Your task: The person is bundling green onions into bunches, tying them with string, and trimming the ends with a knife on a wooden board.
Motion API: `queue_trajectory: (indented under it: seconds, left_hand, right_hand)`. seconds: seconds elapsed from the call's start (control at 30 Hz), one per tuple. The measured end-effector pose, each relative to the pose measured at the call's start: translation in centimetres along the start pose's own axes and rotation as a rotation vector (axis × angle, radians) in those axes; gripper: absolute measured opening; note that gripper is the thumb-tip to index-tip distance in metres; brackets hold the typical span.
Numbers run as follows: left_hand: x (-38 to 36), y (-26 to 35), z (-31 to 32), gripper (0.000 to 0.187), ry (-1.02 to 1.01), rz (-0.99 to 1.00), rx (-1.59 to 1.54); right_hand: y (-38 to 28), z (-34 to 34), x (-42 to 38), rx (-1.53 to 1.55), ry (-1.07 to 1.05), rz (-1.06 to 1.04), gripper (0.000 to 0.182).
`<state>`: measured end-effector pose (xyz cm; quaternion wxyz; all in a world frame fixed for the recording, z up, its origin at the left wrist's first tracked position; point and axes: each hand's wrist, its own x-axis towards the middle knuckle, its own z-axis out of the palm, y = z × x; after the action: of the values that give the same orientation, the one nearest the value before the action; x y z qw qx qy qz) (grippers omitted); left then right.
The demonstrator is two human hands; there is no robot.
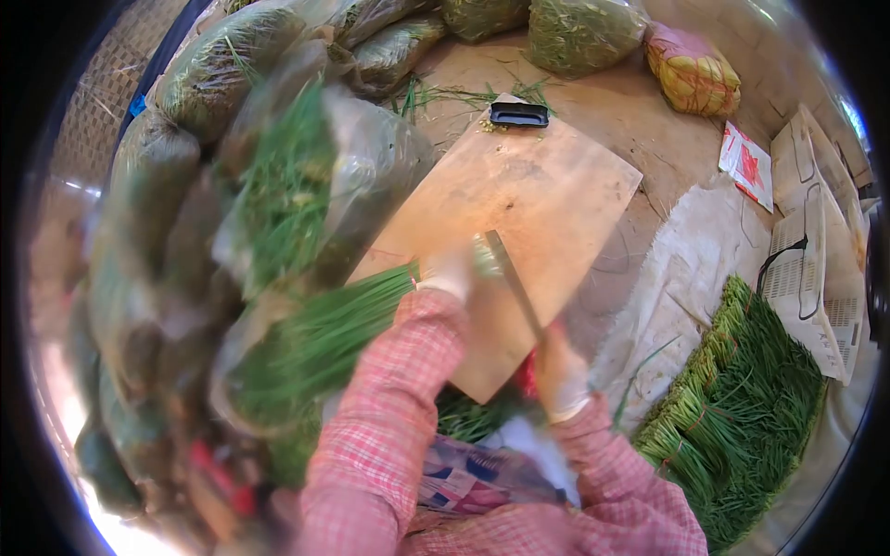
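My left hand, blurred, is closed around a bunch of chives on the wooden board. Their long green leaves trail off to the left, past the board's edge, and the pale ends point right. Gripped in my right hand is a long knife with a red handle. Its blade slants up and left across the board, right beside the pale ends of the bunch. The board's near corner points toward my lap.
Bagged greens crowd the left and back. A black plastic tray sits on the board's far corner. To the right lie a white woven sack and a heap of bundled chives, beside white plastic crates.
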<state>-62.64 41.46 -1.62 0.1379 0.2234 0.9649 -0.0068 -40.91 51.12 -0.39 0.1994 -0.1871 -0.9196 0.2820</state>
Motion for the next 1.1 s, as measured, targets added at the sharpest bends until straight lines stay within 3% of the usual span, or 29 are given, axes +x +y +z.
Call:
queue_trajectory:
  seconds: [0.27,0.33,0.4,0.5,0.67,0.83,0.93,1.0,1.07,1.1]
  left_hand:
    - [-1.2,0.9,-2.5,0.037,-0.052,-0.058,-0.137]
    - [-1.3,0.9,-2.1,0.036,-0.01,-0.039,-0.126]
    - [-1.4,0.9,-1.4,0.036,0.034,0.003,-0.063]
    - [-2.0,1.0,-0.8,0.034,0.282,0.064,-0.051]
    - [-2.0,1.3,-1.2,0.033,0.131,0.084,0.006]
    - [-2.5,1.6,-2.1,0.027,0.097,0.063,0.029]
    - [-2.3,1.6,-2.4,0.022,0.112,0.049,0.025]
    - [-2.4,1.6,-1.6,0.022,0.115,0.045,0.034]
    - [-2.1,1.3,-0.2,0.023,0.202,0.046,0.074]
    - [-2.1,1.3,0.2,0.024,0.25,0.044,0.089]
  right_hand:
    - [0.5,1.4,0.2,-0.082,-0.17,0.028,0.004]
    - [0.7,1.7,0.7,-0.065,-0.185,0.008,0.005]
    - [2.2,3.9,0.8,0.139,-0.312,0.14,0.007]
    - [1.7,3.2,2.4,0.102,-0.347,0.138,0.011]
    - [2.5,8.1,5.0,-0.108,-0.374,-0.013,0.018]
    - [0.3,7.6,8.4,0.07,-0.425,0.146,0.024]
    - [0.8,4.7,6.4,-0.02,-0.596,0.231,0.027]
    - [3.7,6.6,4.8,-0.033,-0.56,0.096,0.028]
    - [0.1,4.4,8.0,0.014,-0.64,0.244,0.025]
    - [0.9,6.9,8.6,0.005,-0.602,0.152,0.028]
